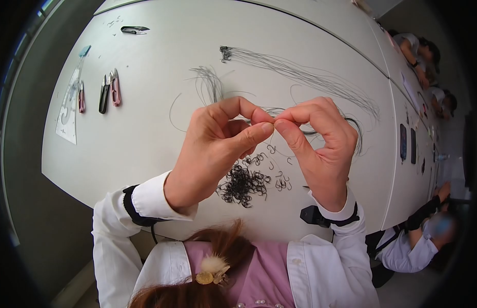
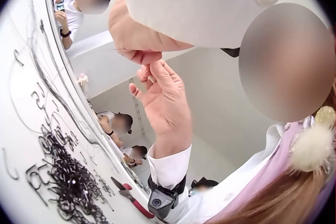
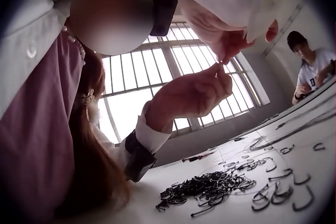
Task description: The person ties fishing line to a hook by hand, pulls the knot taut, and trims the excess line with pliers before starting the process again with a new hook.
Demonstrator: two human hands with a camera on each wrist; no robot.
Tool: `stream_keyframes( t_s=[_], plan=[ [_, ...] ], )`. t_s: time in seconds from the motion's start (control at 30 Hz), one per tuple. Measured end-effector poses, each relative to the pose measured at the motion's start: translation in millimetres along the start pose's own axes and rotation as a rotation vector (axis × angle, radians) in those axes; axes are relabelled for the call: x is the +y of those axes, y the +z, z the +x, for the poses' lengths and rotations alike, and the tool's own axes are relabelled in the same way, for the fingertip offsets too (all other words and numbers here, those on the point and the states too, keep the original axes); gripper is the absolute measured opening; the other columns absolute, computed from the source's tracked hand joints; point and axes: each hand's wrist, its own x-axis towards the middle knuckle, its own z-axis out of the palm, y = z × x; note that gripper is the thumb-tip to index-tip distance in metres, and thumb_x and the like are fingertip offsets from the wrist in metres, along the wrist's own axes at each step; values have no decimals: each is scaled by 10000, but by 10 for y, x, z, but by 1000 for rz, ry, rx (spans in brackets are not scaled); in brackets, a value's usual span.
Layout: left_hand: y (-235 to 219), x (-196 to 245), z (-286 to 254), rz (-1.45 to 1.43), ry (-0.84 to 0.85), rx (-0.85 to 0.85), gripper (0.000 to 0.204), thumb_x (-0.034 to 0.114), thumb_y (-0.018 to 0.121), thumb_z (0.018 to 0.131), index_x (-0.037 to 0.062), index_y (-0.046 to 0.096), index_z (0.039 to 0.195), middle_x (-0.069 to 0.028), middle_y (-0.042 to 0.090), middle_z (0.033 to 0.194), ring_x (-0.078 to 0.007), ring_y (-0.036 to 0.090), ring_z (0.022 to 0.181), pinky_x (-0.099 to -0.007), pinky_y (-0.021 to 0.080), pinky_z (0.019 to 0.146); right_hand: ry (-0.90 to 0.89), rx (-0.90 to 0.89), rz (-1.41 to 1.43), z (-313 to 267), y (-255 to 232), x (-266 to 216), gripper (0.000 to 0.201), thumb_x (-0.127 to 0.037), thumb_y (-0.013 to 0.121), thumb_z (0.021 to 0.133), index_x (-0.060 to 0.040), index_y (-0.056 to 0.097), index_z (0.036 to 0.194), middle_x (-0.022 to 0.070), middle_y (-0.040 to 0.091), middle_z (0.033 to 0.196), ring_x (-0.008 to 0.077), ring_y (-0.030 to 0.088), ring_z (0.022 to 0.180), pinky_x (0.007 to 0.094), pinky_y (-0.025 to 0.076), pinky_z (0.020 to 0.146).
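Bright, even daylight; fisheye-warped edges; window backlight glare

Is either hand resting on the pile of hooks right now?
No: in the head view the left hand and right hand meet fingertip to fingertip, raised above the pile of black hooks on the table.

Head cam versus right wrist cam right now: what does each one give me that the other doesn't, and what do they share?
Only the head view shows the snips lying at the table's left side, the long bundle of thin wires across the far side, and both white sleeves from above. Only the right wrist view shows the barred window behind the hands. Both show the left hand and right hand meeting fingertip to fingertip in a pinch above the pile of small black hooks; what they pinch is too fine to make out.
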Motion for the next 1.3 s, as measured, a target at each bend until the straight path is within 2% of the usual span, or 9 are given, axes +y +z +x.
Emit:
stream_keyframes(
  t_s=[0.33, 0.6, 0.7, 0.77, 0.8, 0.93, 1.07, 1.13, 1.3],
  plan=[
    [-103, 66, 61, -171, -277, -117, 95, 91, 625, 856, 46, 630, 939, 29, 578, 744, -47, 474, 638, -177, 400, 582, -189, 71, -258, 1, 36, 49, 153, -104, 737, 661, -104, 600, 729, -21, 534, 694, 166, 502, 685, 334, 330, 714],
    [-99, 67, 53, -224, -294, -103, 116, 116, 660, 833, 14, 631, 880, 17, 561, 713, -46, 463, 624, -184, 359, 569, -268, 98, -335, -14, 27, 14, 159, -97, 736, 659, -100, 596, 735, -21, 540, 709, 167, 507, 693, 343, 328, 735],
    [-108, 48, 57, -227, -288, -95, 83, 123, 649, 845, 46, 627, 866, 38, 561, 715, -28, 454, 613, -165, 366, 560, -183, 58, -235, -10, 25, 4, 134, -104, 729, 690, -93, 613, 755, -14, 557, 716, 162, 521, 705, 329, 349, 744],
    [-120, 44, 59, -231, -271, -97, 55, 127, 639, 856, 75, 624, 863, 55, 567, 723, -13, 454, 605, -147, 383, 558, 101, -28, 57, 22, 28, -38, 123, -112, 731, 710, -70, 631, 767, 2, 585, 727, 157, 530, 707, 306, 375, 721],
    [-127, 44, 64, -217, -252, -66, 61, 130, 637, 857, 72, 623, 868, 57, 564, 724, -12, 453, 605, -147, 379, 554, 99, -29, 58, 23, 32, -27, 123, -112, 731, 710, -70, 631, 767, 2, 585, 727, 157, 530, 707, 306, 375, 721],
    [-88, 44, 79, -174, -180, 64, 126, 169, 661, 829, 50, 631, 856, 39, 518, 666, -35, 400, 602, -176, 305, 542, 298, -315, 384, -22, 37, 62, 144, -110, 754, 685, -52, 639, 751, 19, 604, 722, 153, 523, 690, 289, 384, 671],
    [-149, -8, 127, -172, -162, 63, 126, 169, 662, 823, 54, 632, 865, 41, 514, 658, -35, 394, 596, -182, 305, 538, -72, -125, -72, -21, 36, -68, 146, -91, 743, 661, -57, 622, 735, 12, 570, 706, 161, 517, 700, 301, 360, 671],
    [-201, -3, 131, -225, -227, 12, 82, 129, 614, 866, 51, 604, 892, 61, 562, 740, -16, 484, 609, -139, 399, 557, -311, -79, -192, -48, 96, -91, 161, -85, 733, 640, -62, 601, 730, 6, 540, 734, 178, 505, 721, 320, 353, 682],
    [-220, -58, 200, -246, -231, 128, 121, 158, 637, 847, 65, 610, 920, 39, 583, 760, -44, 560, 665, -158, 423, 591, -329, -204, -36, -196, 286, -300, 112, -72, 603, 647, -36, 561, 744, 49, 514, 819, 185, 515, 766, 357, 386, 701]
  ],
)
